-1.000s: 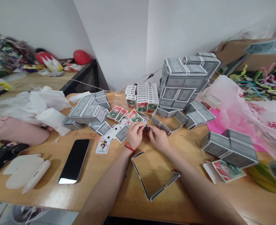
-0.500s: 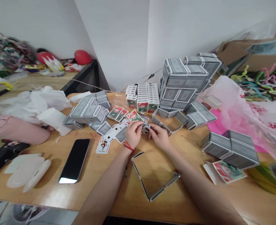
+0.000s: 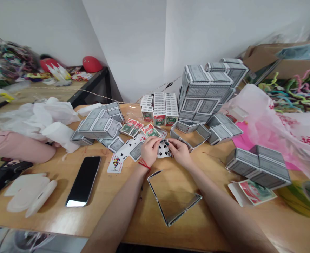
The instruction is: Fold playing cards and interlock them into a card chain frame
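A playing card (image 3: 164,150) with black spades is held between my two hands, its face toward me. My left hand (image 3: 150,151), with a red string at the wrist, pinches its upper left edge. On the other side, my right hand (image 3: 179,151) grips the upper right edge. Below them on the table lies a bent frame of joined cards (image 3: 161,205), open on one side. Loose playing cards (image 3: 123,151), a joker (image 3: 115,164) among them, spread left of my left hand. Behind my hands is a card box (image 3: 151,130).
Rows of card boxes (image 3: 160,109) stand at the back. Tall stacked card blocks (image 3: 204,91) rise behind right, more card blocks (image 3: 99,123) sit left, and another pair (image 3: 260,167) lies right. A phone (image 3: 83,181), white roll (image 3: 61,135) and yellow tape roll (image 3: 302,198) also lie here.
The card between my hands now shows more of its spade face, standing flatter and taller toward me. My hands have stayed in almost the same place.
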A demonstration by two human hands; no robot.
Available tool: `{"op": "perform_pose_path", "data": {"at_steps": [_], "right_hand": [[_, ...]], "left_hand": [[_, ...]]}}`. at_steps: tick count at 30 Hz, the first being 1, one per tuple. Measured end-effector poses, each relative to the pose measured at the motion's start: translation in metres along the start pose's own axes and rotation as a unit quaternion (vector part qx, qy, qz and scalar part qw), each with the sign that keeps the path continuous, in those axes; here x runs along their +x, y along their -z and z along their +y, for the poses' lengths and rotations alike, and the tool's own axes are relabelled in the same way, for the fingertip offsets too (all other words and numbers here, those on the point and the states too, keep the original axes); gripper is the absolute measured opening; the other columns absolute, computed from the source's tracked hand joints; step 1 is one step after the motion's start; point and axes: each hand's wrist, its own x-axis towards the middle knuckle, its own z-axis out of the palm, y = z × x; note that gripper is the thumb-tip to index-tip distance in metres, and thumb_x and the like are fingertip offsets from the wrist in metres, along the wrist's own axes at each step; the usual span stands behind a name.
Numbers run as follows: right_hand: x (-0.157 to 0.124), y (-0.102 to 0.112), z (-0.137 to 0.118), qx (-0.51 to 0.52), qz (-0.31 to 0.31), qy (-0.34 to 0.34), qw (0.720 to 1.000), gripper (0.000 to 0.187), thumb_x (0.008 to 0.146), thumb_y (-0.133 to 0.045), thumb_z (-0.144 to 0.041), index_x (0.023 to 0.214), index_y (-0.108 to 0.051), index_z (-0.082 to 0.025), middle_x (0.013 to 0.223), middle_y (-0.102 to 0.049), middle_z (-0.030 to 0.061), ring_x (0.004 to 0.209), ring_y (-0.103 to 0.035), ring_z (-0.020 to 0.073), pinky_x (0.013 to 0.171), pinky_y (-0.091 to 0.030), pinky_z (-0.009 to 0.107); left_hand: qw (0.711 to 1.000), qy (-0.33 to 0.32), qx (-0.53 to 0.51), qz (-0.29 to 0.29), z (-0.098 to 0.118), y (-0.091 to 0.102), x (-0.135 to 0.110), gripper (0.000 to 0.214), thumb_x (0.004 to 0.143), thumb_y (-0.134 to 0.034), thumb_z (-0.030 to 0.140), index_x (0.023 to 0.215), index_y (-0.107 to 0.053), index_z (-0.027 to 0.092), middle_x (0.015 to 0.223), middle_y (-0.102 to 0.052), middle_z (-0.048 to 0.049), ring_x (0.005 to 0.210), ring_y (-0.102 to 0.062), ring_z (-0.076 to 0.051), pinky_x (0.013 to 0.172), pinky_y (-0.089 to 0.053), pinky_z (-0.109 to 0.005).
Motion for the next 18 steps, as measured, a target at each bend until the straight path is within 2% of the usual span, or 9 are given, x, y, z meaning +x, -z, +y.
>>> {"op": "perform_pose_path", "data": {"at_steps": [3,6,9,12,18], "right_hand": [[0.000,-0.001,0.002,0.010,-0.019,-0.010,1.000,0.027,0.075,-0.052,-0.035,0.094,-0.057,-0.016,0.076,-0.062,0.0041,0.063,-0.056,0.0131,0.055,-0.044,0.024],[0.001,-0.001,0.003,0.006,-0.019,-0.017,1.000,0.025,0.074,-0.053,-0.037,0.089,-0.055,-0.016,0.072,-0.061,0.0028,0.062,-0.056,0.0129,0.054,-0.043,0.023],[0.002,0.000,0.003,-0.004,0.005,-0.009,1.000,0.022,0.075,-0.052,-0.037,0.083,-0.052,-0.017,0.061,-0.055,-0.0016,0.052,-0.049,0.0099,0.046,-0.036,0.020],[0.003,-0.001,0.003,0.011,0.022,-0.009,1.000,0.021,0.076,-0.050,-0.038,0.083,-0.049,-0.019,0.056,-0.049,-0.0048,0.044,-0.042,0.0078,0.040,-0.031,0.019],[0.002,-0.002,-0.001,0.045,0.025,-0.028,0.998,0.022,0.076,-0.049,-0.040,0.085,-0.046,-0.019,0.052,-0.044,-0.0076,0.037,-0.037,0.0061,0.036,-0.029,0.019]], "left_hand": [[1.000,0.013,-0.002,0.001,0.001,0.000,0.000,0.017,0.083,-0.046,0.021,0.084,-0.062,0.017,0.083,-0.063,-0.0037,0.080,-0.059,-0.012,0.074,-0.048,-0.026],[1.000,0.025,-0.010,-0.010,0.005,-0.001,-0.001,0.016,0.083,-0.046,0.021,0.083,-0.061,0.018,0.082,-0.063,-0.0033,0.078,-0.059,-0.012,0.072,-0.048,-0.026],[0.998,0.041,-0.027,-0.031,0.009,-0.001,-0.001,0.015,0.080,-0.050,0.022,0.091,-0.059,0.018,0.087,-0.062,-0.0039,0.079,-0.058,-0.012,0.071,-0.048,-0.025],[0.997,0.062,-0.031,-0.045,0.011,-0.002,-0.002,0.028,0.075,-0.056,0.022,0.103,-0.054,0.018,0.094,-0.061,-0.0057,0.079,-0.058,-0.013,0.070,-0.049,-0.025],[0.994,0.096,-0.030,-0.050,0.009,-0.006,-0.005,0.032,0.075,-0.052,0.016,0.107,-0.053,0.018,0.086,-0.064,-0.0043,0.069,-0.059,-0.011,0.067,-0.050,-0.024]]}}
